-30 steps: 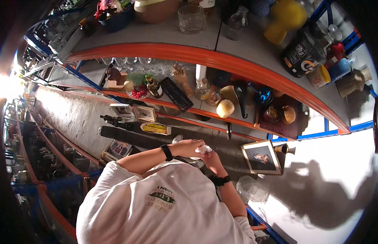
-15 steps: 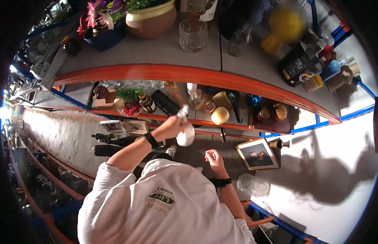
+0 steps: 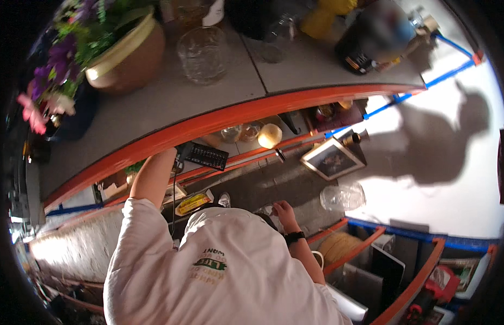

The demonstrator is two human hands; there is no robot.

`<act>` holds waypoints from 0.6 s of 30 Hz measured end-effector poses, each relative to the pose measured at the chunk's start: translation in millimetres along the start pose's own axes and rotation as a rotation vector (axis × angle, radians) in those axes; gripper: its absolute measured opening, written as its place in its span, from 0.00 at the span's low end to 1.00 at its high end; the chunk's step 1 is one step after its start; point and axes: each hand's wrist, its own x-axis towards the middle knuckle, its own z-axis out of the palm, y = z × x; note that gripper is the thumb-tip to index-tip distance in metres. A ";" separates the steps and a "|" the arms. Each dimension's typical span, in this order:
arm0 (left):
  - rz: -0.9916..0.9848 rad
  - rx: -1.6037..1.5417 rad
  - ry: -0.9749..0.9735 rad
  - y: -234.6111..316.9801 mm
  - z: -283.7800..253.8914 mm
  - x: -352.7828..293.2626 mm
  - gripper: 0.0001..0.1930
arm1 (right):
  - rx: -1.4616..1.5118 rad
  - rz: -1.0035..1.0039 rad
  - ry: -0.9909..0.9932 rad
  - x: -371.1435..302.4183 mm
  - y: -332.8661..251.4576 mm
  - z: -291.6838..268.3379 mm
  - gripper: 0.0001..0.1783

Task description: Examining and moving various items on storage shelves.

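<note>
My left forearm (image 3: 153, 176) reaches forward under the orange-edged upper shelf (image 3: 252, 104). The shelf hides my left hand, so whatever it holds or touches cannot be seen. Just right of that arm, a black keyboard-like thing (image 3: 207, 156) lies on the lower shelf. My right hand (image 3: 285, 214) hangs low beside my body, above the floor. Its fingers are loosely curled in, and nothing shows in them. A framed picture (image 3: 333, 158) leans farther ahead of it, and a clear plastic container (image 3: 343, 196) is off to its right.
Above stand a flower pot (image 3: 124, 59), a cut-glass tumbler (image 3: 202, 56) and a black container (image 3: 366, 46). Glass vessels (image 3: 231, 134) and a pale round object (image 3: 270, 136) sit on the lower shelf. A yellow package (image 3: 193, 203) lies near my feet. Another rack (image 3: 409, 281) stands at right.
My left hand, which held a white narrow-necked bottle in front of the lower shelf, has gone forward out of sight beneath the upper shelf. The view has turned and shifted.
</note>
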 end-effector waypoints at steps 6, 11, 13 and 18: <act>-0.029 -0.055 0.016 -0.4 7.9 38.2 0.16 | 0.065 0.127 0.161 -28.3 14.0 0.9 0.08; -0.049 -0.077 0.030 -8.2 12.1 58.7 0.16 | 0.122 0.126 0.221 -39.6 18.2 -7.2 0.08; -0.059 -0.084 0.032 -11.6 14.3 62.8 0.16 | 0.185 0.133 0.247 -43.8 21.9 -9.5 0.08; -0.081 -0.092 0.013 -18.9 22.4 67.9 0.16 | 0.221 0.130 0.263 -48.0 30.4 -12.0 0.08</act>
